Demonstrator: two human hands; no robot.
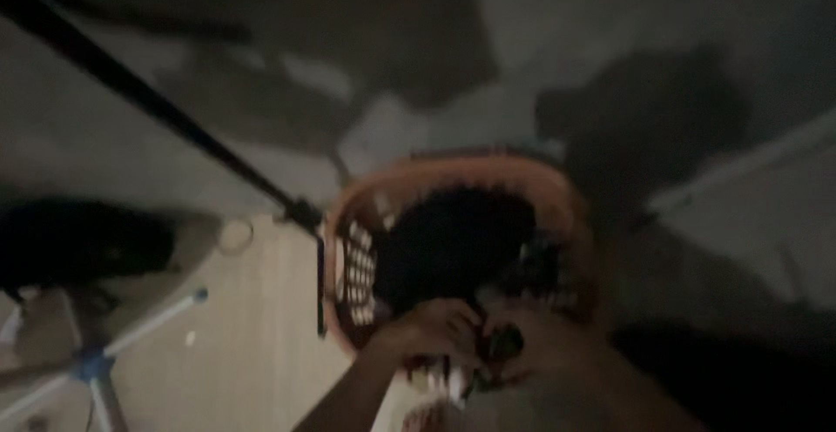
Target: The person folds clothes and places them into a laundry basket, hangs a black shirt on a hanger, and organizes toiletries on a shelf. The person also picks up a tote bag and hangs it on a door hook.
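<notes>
Your two hands meet over the near rim of an orange laundry basket with a perforated wall, and between them is a small dark item that the blur and dim light keep you from identifying. Your left hand curls its fingers inward at the item's left side, and your right hand closes around it from the right; both look clenched onto it, though the exact grip is too smeared to read. The item sits just above the basket's near edge, right at your fingertips. Inside the basket lies a heap of dark cloth that fills most of the hollow, with the pale holes of the basket wall showing on its left. The basket stands on a grey floor crossed by heavy shadows. To the left a thin black pole runs diagonally down toward the basket rim, and lower left you can see the pale legs of a folding rack with blue joints
</notes>
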